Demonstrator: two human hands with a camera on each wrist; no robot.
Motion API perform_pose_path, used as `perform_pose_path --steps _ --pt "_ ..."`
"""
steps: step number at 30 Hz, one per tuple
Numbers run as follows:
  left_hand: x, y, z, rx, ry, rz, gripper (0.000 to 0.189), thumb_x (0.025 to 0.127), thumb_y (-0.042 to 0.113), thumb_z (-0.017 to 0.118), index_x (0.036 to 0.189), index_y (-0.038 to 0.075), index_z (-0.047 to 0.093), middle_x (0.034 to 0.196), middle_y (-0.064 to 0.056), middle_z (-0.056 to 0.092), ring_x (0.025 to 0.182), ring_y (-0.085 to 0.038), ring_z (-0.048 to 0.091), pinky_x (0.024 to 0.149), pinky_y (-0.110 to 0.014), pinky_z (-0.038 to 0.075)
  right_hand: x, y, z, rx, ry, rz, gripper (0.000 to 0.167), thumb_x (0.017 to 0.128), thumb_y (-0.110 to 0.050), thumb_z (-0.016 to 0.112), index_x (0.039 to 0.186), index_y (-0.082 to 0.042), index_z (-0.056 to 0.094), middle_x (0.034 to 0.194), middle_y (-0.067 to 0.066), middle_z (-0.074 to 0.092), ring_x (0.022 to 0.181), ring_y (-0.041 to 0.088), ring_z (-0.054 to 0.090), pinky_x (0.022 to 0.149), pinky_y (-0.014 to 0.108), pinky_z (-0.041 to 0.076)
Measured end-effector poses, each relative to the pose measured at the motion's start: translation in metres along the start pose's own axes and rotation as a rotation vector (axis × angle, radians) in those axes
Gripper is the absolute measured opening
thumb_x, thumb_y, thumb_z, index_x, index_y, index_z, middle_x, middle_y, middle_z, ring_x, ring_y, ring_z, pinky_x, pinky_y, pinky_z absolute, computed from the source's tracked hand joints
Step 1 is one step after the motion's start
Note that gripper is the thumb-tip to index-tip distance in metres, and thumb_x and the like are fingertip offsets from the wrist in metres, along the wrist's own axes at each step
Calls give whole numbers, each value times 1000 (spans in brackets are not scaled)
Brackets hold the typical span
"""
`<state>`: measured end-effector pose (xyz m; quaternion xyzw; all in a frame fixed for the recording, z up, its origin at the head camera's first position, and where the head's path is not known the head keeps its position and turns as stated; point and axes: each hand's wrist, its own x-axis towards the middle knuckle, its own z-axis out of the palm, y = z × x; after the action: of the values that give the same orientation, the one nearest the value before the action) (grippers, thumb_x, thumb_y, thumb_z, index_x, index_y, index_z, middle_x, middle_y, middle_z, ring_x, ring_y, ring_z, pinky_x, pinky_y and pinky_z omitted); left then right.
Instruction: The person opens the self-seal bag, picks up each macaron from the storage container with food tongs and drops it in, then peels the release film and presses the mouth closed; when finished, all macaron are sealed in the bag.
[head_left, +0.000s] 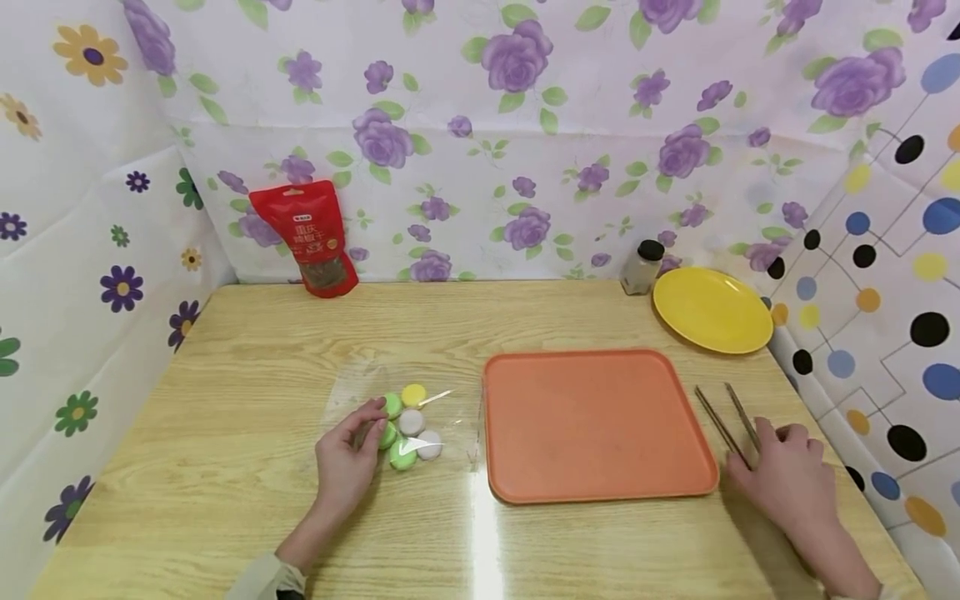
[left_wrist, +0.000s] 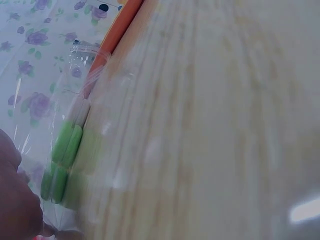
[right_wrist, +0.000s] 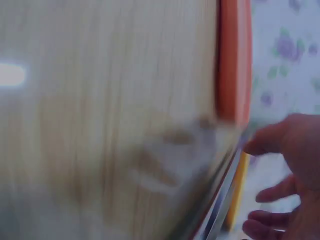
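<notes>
A clear plastic bag [head_left: 453, 417] lies on the table with several macarons [head_left: 411, 422] in it, green, yellow and pale lilac. My left hand [head_left: 348, 454] pinches the bag's left side between thumb and fingers, close beside the green macarons [left_wrist: 66, 142]. On the right, metal tongs [head_left: 716, 417] lie with their tips pointing away from me and their arms apart. Over their near end is my right hand [head_left: 787, 475]. The right wrist view shows its thumb [right_wrist: 267, 139] and fingers spread apart near the tongs [right_wrist: 220, 202]; whether they touch the metal is unclear.
An orange tray [head_left: 600, 429] lies between the bag and the tongs. Behind the tongs is a yellow plate [head_left: 712, 310], next to a small black-capped jar [head_left: 642, 268]. A red pouch [head_left: 306, 237] stands at the back left. Patterned cloth walls [head_left: 480, 167] enclose the table.
</notes>
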<state>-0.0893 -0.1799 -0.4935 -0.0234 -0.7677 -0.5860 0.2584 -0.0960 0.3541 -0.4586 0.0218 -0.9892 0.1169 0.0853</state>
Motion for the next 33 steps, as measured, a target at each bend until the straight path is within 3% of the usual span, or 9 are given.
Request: perform_pose_path --steps 3,7,10,13,17,20,26,30,33 --pt "1 0 0 13 1 -4 12 87 -18 66 92 -8 70 112 -20 71 117 -36 61 98 -18 46 -8 -41 4 115 145 -103 49 80 -20 79 114 11 62 96 36 55 75 51 57 50 58 51" --pt "1 2 -1 25 16 -5 12 87 -18 66 91 -8 70 112 -20 71 117 -38 61 98 -18 47 -18 -103 11 352 144 -275 32 78 -7 81 105 5 68 87 14 62 67 20 61 51 31 55" --pt "1 2 -2 27 27 -15 12 87 -18 66 92 -8 70 113 -22 70 117 -36 62 98 -18 46 -27 -146 17 547 37 -382 23 81 -1 78 102 2 69 85 1 63 68 8 61 54 23 56" --pt "-1 3 -3 19 44 -34 12 88 -18 65 92 -8 70 114 -25 69 116 -32 63 99 -18 46 -32 -184 21 750 -190 -425 17 90 -4 72 105 2 68 86 -3 65 71 6 62 59 24 57" --pt "-4 4 -4 20 70 -59 12 87 -19 65 92 -9 70 114 -26 68 115 -27 64 98 -19 46 -34 -225 28 972 -554 -320 24 98 -12 64 113 6 65 91 4 68 72 16 67 56 31 60" --pt "-7 5 -3 26 83 -66 12 87 -19 64 92 -10 69 112 -28 68 113 -26 65 98 -19 46 -33 -249 34 1071 -688 -225 32 96 -11 63 119 11 59 92 10 69 72 22 69 52 34 61" --pt "-15 11 -4 49 110 -95 12 86 -20 64 92 -11 69 111 -31 67 113 -26 65 99 -19 44 -25 -286 45 1113 -751 -124 49 93 -14 65 128 17 49 99 15 71 68 25 71 57 35 62" --pt "-22 18 -7 90 116 -106 11 86 -19 64 92 -11 68 111 -30 67 114 -33 64 100 -18 42 -17 -302 50 1115 -741 -35 64 95 -21 68 136 19 40 106 18 70 66 28 72 63 35 63" --pt "-27 24 -9 175 139 -81 11 85 -17 68 88 -7 70 111 -27 69 112 -40 64 100 -27 45 -14 -311 54 1125 -724 18 71 94 -24 71 138 20 36 109 19 69 68 29 72 62 35 63"
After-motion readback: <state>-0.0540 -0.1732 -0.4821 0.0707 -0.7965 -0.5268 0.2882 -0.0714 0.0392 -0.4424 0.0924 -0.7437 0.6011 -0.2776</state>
